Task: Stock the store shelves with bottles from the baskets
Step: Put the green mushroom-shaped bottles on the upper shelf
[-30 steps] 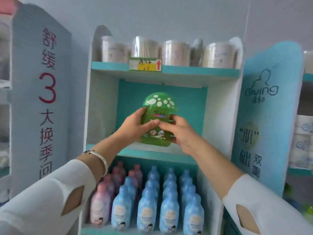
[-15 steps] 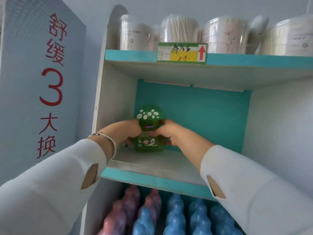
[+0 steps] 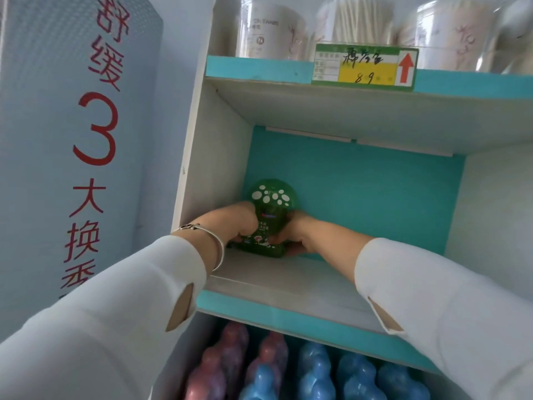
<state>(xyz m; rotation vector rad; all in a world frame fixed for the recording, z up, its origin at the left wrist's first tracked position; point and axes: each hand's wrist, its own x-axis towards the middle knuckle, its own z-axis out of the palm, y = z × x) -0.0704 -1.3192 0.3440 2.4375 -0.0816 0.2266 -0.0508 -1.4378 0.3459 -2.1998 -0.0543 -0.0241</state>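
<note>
A green mushroom-shaped bottle [image 3: 269, 217] with white dots on its cap stands upright at the back left corner of the middle shelf [image 3: 288, 287], against the teal back panel. My left hand [image 3: 230, 223] grips its left side and my right hand [image 3: 297, 235] grips its right side, low on the body. The bottle's base touches the shelf board. Both forearms, in white sleeves, reach in from below.
Clear tubs of cotton swabs [image 3: 354, 27] line the top shelf above a yellow price tag [image 3: 364, 67]. Pink bottles [image 3: 227, 362] and blue bottles [image 3: 357, 376] fill the shelf below. A grey panel with red characters [image 3: 92, 134] stands at left. The middle shelf holds nothing else.
The green bottle went from held in front of the shelf to standing deep in its back left corner. Both hands travelled in with it, and the camera moved closer.
</note>
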